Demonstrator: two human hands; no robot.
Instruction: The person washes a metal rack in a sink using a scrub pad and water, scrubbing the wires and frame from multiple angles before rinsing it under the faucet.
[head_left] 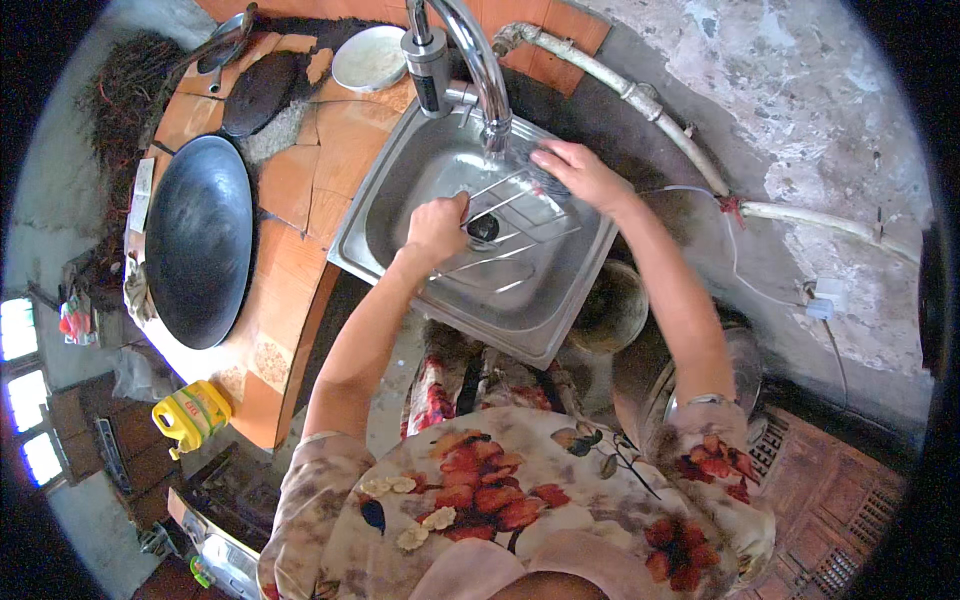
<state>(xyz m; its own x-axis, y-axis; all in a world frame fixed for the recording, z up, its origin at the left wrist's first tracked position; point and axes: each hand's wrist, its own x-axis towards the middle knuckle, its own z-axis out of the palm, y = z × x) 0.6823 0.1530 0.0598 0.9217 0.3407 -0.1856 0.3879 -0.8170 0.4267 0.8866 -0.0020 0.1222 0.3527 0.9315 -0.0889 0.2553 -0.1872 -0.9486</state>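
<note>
A thin metal wire rack (515,232) is held tilted inside the stainless steel sink (350,228), over the dark drain. My left hand (438,228) is closed in a fist around the rack's left side. On the rack's far right end, my right hand (588,175) presses with bent fingers over a grey, wiry-looking scrubber (548,182), mostly covered by the fingers and blurred. The chrome faucet (490,90) arches above, its spout close to the right hand's fingertips. Whether water runs from it is hard to make out.
A big black wok (200,242) lies on the tiled counter (285,290) to the left. Behind it are a dark round lid (262,92) and a white bowl (370,58). A yellow jug (192,416) stands near the counter's front. Pipes (640,98) run along the right wall, above a metal pot (610,308).
</note>
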